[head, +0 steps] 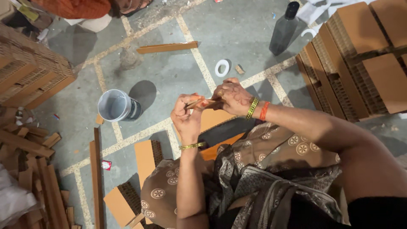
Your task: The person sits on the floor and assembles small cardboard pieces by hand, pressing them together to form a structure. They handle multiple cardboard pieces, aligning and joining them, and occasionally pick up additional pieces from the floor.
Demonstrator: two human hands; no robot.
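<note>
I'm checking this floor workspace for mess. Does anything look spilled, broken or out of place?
Nothing is spilled. Brown cardboard offcuts lie scattered at odd angles on the grey concrete floor, and one long cardboard strip lies alone. The grey plastic cup and dark bottle stand upright.

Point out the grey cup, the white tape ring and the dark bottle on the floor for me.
grey cup (pixel 113 106): head view, on its pale inside wall.
white tape ring (pixel 221 68): head view, on the white band.
dark bottle (pixel 283 30): head view, on the middle of its body.
</note>
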